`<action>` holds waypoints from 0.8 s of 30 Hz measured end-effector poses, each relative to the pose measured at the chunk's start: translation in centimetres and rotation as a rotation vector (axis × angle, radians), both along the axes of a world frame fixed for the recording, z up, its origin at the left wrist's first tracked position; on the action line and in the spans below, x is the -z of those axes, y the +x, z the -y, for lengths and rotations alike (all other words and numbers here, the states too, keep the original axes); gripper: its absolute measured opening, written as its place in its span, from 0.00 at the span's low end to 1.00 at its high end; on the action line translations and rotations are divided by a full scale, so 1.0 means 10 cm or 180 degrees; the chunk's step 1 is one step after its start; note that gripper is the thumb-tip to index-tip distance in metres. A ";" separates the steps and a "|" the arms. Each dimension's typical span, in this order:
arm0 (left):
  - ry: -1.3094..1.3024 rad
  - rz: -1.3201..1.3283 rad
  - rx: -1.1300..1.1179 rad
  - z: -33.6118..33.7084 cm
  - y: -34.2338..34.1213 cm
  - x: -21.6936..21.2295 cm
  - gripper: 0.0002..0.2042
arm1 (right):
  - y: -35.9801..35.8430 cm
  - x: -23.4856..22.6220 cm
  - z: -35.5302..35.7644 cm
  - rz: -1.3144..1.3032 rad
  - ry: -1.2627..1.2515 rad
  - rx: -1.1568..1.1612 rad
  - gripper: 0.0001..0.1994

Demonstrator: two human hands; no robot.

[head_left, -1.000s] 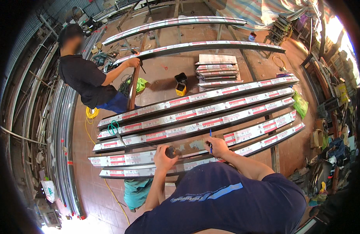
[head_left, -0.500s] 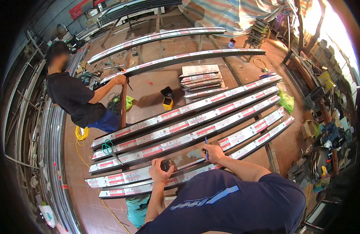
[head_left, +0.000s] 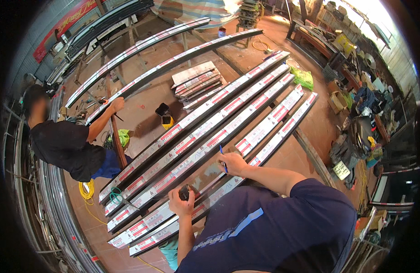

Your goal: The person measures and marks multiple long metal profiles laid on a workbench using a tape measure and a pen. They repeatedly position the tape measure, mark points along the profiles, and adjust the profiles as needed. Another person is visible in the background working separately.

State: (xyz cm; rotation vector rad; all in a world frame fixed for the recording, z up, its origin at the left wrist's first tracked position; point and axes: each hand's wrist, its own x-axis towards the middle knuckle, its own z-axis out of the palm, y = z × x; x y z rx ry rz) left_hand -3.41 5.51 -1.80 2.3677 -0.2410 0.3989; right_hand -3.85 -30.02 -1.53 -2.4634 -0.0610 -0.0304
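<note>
**Pen and boxy tool in hand over film-wrapped profiles**

Below the profiles, a teal cloth is mostly hidden. The left hand grips a boxy black tool, fingers covering part; its kind is unclear. The right hand pinches a blue pen, partly covered, above the profiles. Beyond, a black-and-yellow container stands open, contents too dark to tell.

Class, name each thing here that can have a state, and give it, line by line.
White-faced bars: side by side
Left hand: gripping dark tool
Right hand: gripping blue pen
Green-handled scissors: lying on bars, blades apparently closed
Short pieces: stacked
Yellow cable: coiled on floor
</note>
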 end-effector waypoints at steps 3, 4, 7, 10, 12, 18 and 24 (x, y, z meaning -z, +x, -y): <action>0.0077 0.0024 0.0045 0.00 0.00 -0.01 0.21 | -0.03 0.03 0.00 0.0281 0.0058 -0.0032 0.11; 0.0052 0.0041 0.0077 0.01 0.01 -0.01 0.21 | -0.02 0.04 0.02 0.0245 0.0052 -0.0056 0.11; 0.0068 -0.0097 0.0077 0.03 0.01 0.00 0.24 | -0.01 0.07 0.07 0.0403 0.0023 -0.0185 0.10; 0.0118 -0.0012 0.0049 0.02 0.02 0.00 0.23 | 0.00 0.07 0.07 0.0439 -0.0027 -0.0219 0.09; 0.0181 0.0004 0.0024 0.02 0.02 -0.01 0.22 | 0.00 0.07 0.08 0.0393 -0.0100 -0.0165 0.08; 0.0151 0.0021 0.0076 0.03 0.03 0.01 0.21 | 0.03 0.13 0.09 0.0358 -0.0202 -0.0237 0.11; 0.0092 0.0129 0.0050 0.03 0.03 0.01 0.22 | 0.03 0.13 0.08 0.0579 -0.0238 -0.0255 0.12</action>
